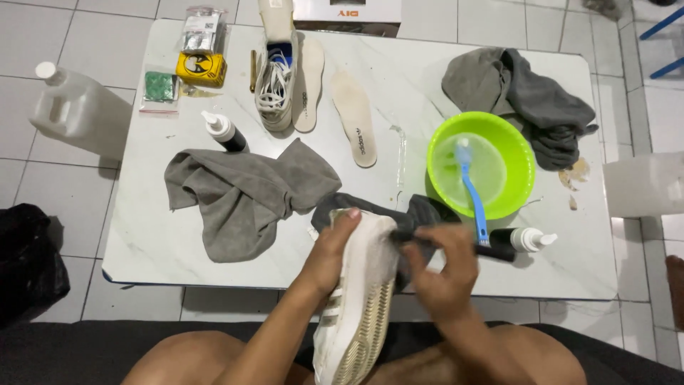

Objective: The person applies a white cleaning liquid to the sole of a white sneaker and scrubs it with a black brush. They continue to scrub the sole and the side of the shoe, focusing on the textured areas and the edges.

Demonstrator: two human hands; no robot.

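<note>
head view: grey cloth [246, 192] (crumpled) beside green bowl [481, 164].

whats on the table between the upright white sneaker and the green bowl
In the head view, one loose white insole lies on the white marble-look table between the upright white laced sneaker and the round lime-green plastic bowl; otherwise bare tabletop.

A white marble table [171, 235] is seen: grey cloth [242, 189] near its front-left edge, green basin [481, 164] right, seemingly wet.
</note>
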